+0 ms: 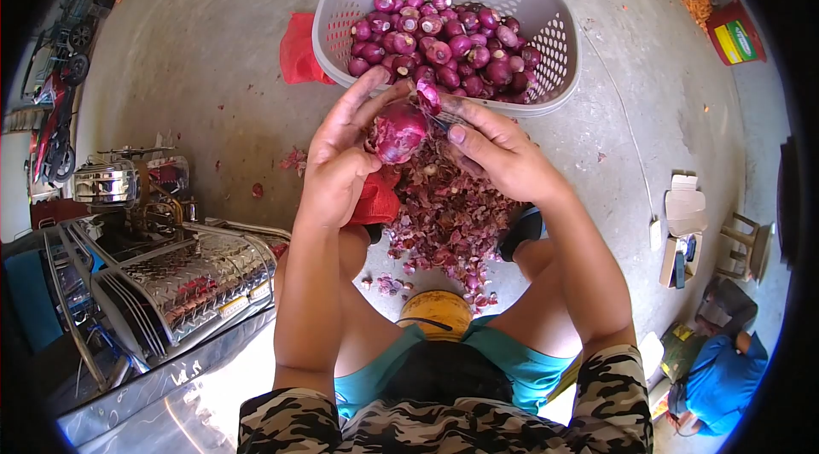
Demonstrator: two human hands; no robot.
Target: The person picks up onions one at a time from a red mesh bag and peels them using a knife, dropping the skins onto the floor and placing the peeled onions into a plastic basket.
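My left hand (pixel 341 142) is closed around a large red onion (pixel 397 131), its fingers over the far side and the thumb beneath. A loose purple flap of skin (pixel 428 96) stands up from the onion's right side. My right hand (pixel 503 147) is closed beside it, thumb and forefinger pinching what looks like a small knife (pixel 440 122); only a dark sliver shows. Just beyond both hands, a grey perforated basket (pixel 322 23) holds many peeled red onions (pixel 439 51). Below the hands lies a heap of onion skins (pixel 452 215).
Red mesh bags lie by the basket (pixel 303 51) and under my left wrist (pixel 375 198). A yellow container (pixel 437 311) stands between my legs. At left is a metal-plated vehicle part (pixel 205 275); at right, a cardboard box (pixel 684 215), a wooden stool (pixel 744 245) and a person in blue (pixel 721 381).
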